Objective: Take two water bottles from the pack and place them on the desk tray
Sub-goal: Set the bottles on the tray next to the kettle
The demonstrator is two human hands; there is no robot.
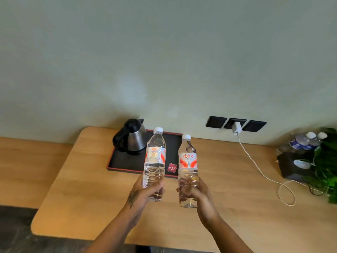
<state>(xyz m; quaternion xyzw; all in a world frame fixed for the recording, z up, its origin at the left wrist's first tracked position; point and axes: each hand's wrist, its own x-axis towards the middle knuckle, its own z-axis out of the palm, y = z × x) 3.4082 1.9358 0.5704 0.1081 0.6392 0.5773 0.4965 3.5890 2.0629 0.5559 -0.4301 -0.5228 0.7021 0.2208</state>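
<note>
Each of my hands holds a clear water bottle with a white cap and a red-and-white label, upright above the wooden desk. My left hand (145,189) grips the lower part of the left bottle (155,157). My right hand (194,192) grips the lower part of the right bottle (187,161). Behind both bottles, against the wall, lies the black desk tray (125,161) with a red edge. The bottles hang in front of its near right part, above the desk. The pack is out of view.
A steel kettle (132,137) with a black handle stands on the tray's far left, and a red card (172,168) lies near its front. A white charger (236,127) sits in black wall sockets, its cable looping over the desk. Blue-labelled bottles (302,142), a dark box and a green plant (326,165) fill the right side.
</note>
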